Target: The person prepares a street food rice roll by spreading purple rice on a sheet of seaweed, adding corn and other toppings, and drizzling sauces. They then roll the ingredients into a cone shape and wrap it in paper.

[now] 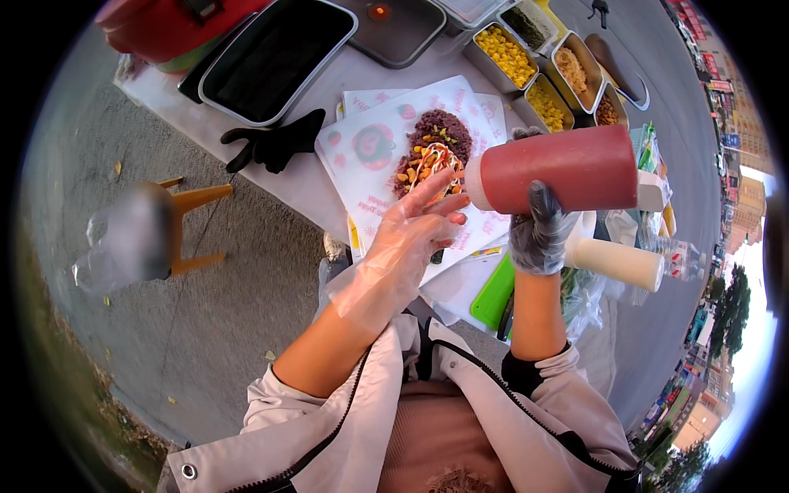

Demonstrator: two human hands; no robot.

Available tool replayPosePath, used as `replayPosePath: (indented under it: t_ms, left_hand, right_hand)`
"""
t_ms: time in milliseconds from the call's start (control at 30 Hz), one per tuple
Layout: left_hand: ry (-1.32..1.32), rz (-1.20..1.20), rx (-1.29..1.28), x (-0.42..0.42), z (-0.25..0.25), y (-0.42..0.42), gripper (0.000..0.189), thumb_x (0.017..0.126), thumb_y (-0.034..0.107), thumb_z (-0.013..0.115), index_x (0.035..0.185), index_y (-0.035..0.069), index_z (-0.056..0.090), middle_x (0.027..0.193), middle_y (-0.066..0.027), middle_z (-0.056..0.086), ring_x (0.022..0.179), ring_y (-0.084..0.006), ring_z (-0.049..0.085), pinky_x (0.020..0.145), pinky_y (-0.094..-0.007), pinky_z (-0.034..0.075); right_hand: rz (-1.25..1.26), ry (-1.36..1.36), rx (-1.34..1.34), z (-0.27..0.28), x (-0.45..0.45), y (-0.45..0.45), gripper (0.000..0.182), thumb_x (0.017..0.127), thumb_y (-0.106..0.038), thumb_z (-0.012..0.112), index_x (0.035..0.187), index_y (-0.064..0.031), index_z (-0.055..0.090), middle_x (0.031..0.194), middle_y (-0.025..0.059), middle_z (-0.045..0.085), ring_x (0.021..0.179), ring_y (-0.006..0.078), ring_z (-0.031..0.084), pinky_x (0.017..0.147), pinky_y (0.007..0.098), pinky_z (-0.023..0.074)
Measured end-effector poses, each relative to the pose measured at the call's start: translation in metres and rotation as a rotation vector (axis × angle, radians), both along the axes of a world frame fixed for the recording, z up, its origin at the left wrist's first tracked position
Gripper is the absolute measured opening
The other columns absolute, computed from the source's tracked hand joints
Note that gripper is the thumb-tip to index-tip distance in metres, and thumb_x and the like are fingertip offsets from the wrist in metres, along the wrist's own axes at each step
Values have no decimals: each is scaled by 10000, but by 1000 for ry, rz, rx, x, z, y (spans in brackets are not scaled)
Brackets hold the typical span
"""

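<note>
My right hand (542, 228), in a dark glove under a clear plastic one, grips a squeeze bottle of red sauce (561, 169). The bottle lies nearly level, its nozzle pointing left over the food. My left hand (419, 228), in a clear plastic glove, is beside the nozzle with its fingers apart; whether a fingertip touches the nozzle I cannot tell. Beyond the fingers, purple rice (441, 126) lies spread on printed wrapping paper (370, 148). Nuts, corn and thin lines of white and red sauce top the rice. The fingers and bottle hide part of it.
Metal containers hold corn (505, 55), shredded topping (570, 69) and nuts (607, 111). A black tray (277, 58) and a black glove (286, 142) lie at the left. At the right are a white sauce bottle (616, 262) and a green board (495, 293). A stool (200, 198) stands on the pavement.
</note>
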State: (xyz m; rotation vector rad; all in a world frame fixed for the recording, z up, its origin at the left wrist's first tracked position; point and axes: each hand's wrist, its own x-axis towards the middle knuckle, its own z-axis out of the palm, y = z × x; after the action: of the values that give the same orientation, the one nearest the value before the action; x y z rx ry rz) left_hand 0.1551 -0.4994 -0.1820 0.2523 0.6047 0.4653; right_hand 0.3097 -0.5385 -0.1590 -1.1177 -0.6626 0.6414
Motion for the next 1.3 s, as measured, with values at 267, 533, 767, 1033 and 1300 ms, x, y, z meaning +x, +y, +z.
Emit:
replayPosePath:
  t_ms: [267,533,767,1033,1300]
  left_hand:
    - [51,31,-150,8,-11,0,658,707,-53,513,1339,50,364,1195,-128,538,892,-118,524,721,-219,430]
    - [42,51,-205,13,-18,-3,673,709,-71,523,1350,55,362,1193,-142,524,925,-137,529,690,-218,431]
    - [-8,81,-231,15,-22,-6,678,698,-72,532,1345,35,359,1168,-151,519,908,-154,532,672,-226,428]
    - [-25,106,-239,18,-24,-8,689,658,-79,524,1324,38,392,1147,-155,527,908,-166,522,657,-231,419]
    - [-25,127,-263,19,-21,-10,651,653,-71,528,1288,43,439,1103,-121,541,903,-148,524,658,-220,416]
  right_hand:
    - [-15,-45,-72,-22,5,-1,579,645,-53,763,1142,-44,468,1021,94,572,928,213,575,817,347,494]
    - [-36,-77,-126,-25,7,-4,670,645,-106,754,1220,-50,415,1073,119,553,1001,290,564,901,426,467]
    - [-37,46,-55,-28,7,-1,562,632,6,733,1133,-40,482,991,81,571,913,215,576,820,353,494]
    - [-65,-24,-63,-35,11,-3,625,638,-25,722,1193,-68,440,1069,102,542,984,276,555,866,431,479]
    - [-82,-57,-73,-35,10,0,664,632,-48,718,1223,-70,415,1118,119,519,1008,300,545,893,469,463]
